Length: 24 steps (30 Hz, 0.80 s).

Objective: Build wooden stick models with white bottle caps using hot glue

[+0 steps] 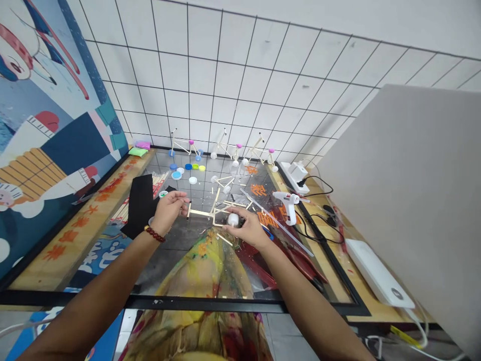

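Observation:
Both my hands hold a small frame of thin wooden sticks (210,210) above a glass-topped table (176,240). My left hand (169,209), with a dark red bead bracelet on the wrist, pinches the frame's left end. My right hand (246,228) grips the right end, its fingers closed beside a white bottle cap (233,219) at that end. Loose stick pieces lie on the glass just below the frame.
Three finished stick models (225,148) stand at the back by the tiled wall, with coloured bottle caps (188,170) before them. A white glue gun (287,203) and a clear glue stick lie right of my hands. A black sheet (139,205) lies left. A power strip (298,173) sits at the right.

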Tool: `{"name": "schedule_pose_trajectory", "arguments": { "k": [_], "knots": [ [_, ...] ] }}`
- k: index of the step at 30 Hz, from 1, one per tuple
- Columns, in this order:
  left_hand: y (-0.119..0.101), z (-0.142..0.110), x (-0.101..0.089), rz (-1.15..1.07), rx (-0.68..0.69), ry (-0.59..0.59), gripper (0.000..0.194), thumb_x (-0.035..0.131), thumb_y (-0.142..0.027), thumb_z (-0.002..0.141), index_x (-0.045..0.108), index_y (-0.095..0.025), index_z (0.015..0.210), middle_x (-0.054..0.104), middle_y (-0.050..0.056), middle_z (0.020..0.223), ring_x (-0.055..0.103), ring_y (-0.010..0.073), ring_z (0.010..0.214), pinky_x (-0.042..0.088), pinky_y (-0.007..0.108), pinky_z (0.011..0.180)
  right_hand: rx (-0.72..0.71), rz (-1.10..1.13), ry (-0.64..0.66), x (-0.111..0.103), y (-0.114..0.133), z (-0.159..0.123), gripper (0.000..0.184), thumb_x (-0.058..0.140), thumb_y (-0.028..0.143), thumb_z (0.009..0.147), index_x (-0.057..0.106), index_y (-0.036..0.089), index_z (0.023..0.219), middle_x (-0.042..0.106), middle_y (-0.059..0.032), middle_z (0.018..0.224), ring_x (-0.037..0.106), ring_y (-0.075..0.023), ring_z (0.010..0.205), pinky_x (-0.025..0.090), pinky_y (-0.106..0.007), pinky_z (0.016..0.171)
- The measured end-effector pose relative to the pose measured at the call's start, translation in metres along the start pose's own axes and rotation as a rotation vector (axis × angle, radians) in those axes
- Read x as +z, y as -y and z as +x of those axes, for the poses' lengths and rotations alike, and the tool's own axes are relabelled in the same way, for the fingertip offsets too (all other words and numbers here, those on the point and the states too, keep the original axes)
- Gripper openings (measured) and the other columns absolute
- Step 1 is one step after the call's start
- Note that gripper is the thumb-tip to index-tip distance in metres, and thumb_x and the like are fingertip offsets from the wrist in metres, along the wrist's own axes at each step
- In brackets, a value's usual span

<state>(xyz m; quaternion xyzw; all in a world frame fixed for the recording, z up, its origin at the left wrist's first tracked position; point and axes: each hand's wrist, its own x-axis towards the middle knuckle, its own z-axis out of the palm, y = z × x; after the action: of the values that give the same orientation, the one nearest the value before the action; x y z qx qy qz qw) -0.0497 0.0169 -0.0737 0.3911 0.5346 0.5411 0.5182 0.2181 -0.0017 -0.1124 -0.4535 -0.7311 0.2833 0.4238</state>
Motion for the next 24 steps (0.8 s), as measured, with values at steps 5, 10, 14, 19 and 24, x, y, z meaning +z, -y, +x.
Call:
{"name": "schedule_pose_trajectory", "arguments": {
  "k": [5, 10, 14, 19, 24],
  "knots": [
    [0.012, 0.004, -0.002, 0.157, 0.338, -0.078, 0.021, 0.066, -0.023, 0.071, 0.069, -0.017, 0.091, 0.071, 0.006, 0.092, 0.066, 0.0175, 0.085, 0.056, 0.031, 0.078, -0.023, -0.143, 0.03, 0.002, 0.003, 0.0, 0.05, 0.084, 0.034, 0.065, 0.071, 0.021, 0.111, 0.076, -0.0091, 0.109, 0.068, -0.0285, 0.104, 0.047, -0.045, 0.097],
    [0.015, -0.004, -0.001, 0.317, 0.538, -0.008, 0.025, 0.062, -0.025, 0.079, 0.069, -0.017, 0.102, 0.07, 0.009, 0.107, 0.067, 0.0195, 0.094, 0.053, 0.038, 0.093, 0.017, -0.263, 0.089, 0.004, 0.01, -0.002, 0.062, 0.087, 0.037, 0.063, 0.067, 0.024, 0.12, 0.075, -0.0085, 0.114, 0.063, -0.0321, 0.116, 0.034, -0.053, 0.107],
    [0.01, -0.013, 0.004, 0.393, 0.628, 0.127, 0.031, 0.062, -0.021, 0.078, 0.068, -0.018, 0.109, 0.067, 0.01, 0.115, 0.065, 0.0217, 0.102, 0.053, 0.039, 0.094, 0.012, -0.289, 0.099, 0.005, 0.011, -0.003, 0.062, 0.085, 0.037, 0.066, 0.065, 0.024, 0.123, 0.074, -0.0096, 0.118, 0.06, -0.0325, 0.12, 0.03, -0.053, 0.107],
    [0.007, -0.021, 0.009, 0.441, 0.589, 0.277, 0.04, 0.067, -0.022, 0.08, 0.066, -0.019, 0.12, 0.063, 0.011, 0.125, 0.061, 0.024, 0.115, 0.051, 0.038, 0.099, -0.01, -0.284, 0.1, 0.007, 0.01, -0.003, 0.065, 0.084, 0.041, 0.068, 0.062, 0.027, 0.127, 0.074, -0.0091, 0.119, 0.06, -0.0325, 0.121, 0.028, -0.052, 0.107],
    [0.007, -0.021, 0.009, 0.44, 0.544, 0.327, 0.046, 0.073, -0.028, 0.078, 0.066, -0.02, 0.122, 0.06, 0.011, 0.127, 0.06, 0.0253, 0.117, 0.051, 0.04, 0.102, -0.05, -0.275, 0.127, 0.009, 0.01, -0.005, 0.065, 0.081, 0.044, 0.073, 0.059, 0.027, 0.131, 0.072, -0.0105, 0.123, 0.059, -0.0324, 0.122, 0.027, -0.051, 0.106]
  ]
}}
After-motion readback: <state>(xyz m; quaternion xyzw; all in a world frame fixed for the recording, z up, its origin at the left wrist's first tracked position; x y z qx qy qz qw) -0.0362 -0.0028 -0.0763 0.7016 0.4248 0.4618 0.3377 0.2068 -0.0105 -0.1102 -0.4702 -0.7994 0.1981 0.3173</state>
